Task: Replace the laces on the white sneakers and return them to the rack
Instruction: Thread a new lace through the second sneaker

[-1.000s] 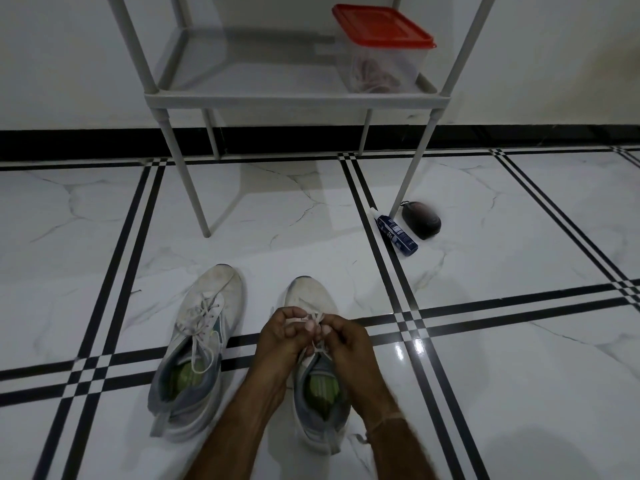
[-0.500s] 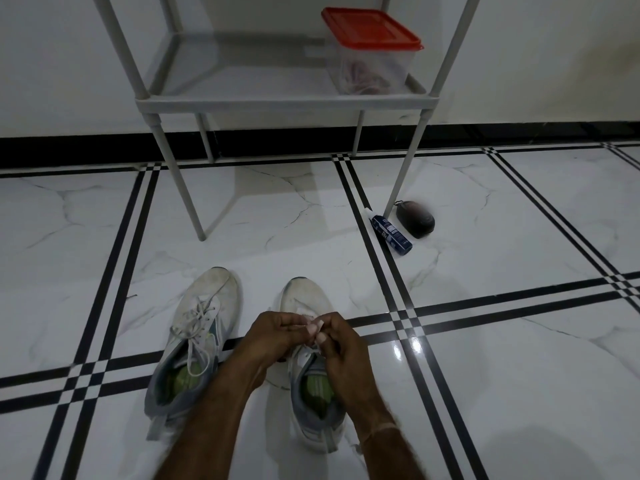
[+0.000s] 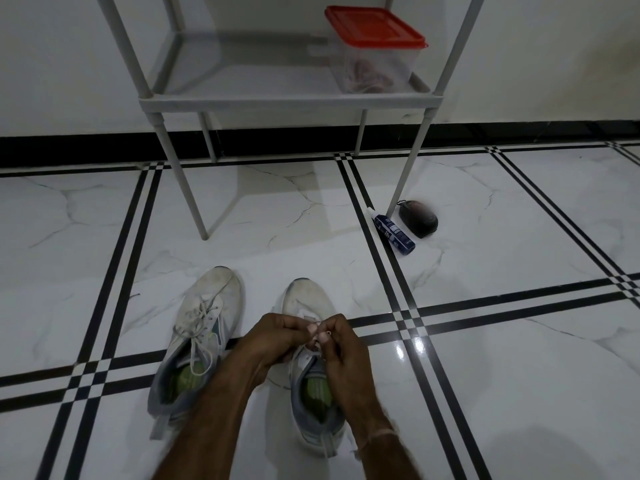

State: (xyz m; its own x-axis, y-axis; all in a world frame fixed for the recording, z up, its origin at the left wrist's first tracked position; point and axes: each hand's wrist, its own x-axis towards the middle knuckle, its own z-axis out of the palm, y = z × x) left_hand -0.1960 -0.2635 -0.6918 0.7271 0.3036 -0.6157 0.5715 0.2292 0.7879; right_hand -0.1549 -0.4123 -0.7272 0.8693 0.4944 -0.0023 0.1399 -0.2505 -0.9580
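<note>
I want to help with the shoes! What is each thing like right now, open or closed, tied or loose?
Left hand: pinches the lace.
Right hand: pinches the same lace.
Sneaker under the hands: upright on the floor.
Other sneaker: upright, laced, lace ends loose.
Container: red lid shut, on the rack shelf.
Rack: standing, no sneakers on the shelf in view.
Bottle: lying on its side on the floor.

No text, brand or number can be read here. The blue tube (image 3: pixel 394 231) lying on the floor (image 3: pixel 519 358) by a leg of the rack (image 3: pixel 287 100) carries a white label panel with print, but its lettering is too small and blurred to make out. The red-lidded box (image 3: pixel 374 64) on the rack shows no legible marking
</note>
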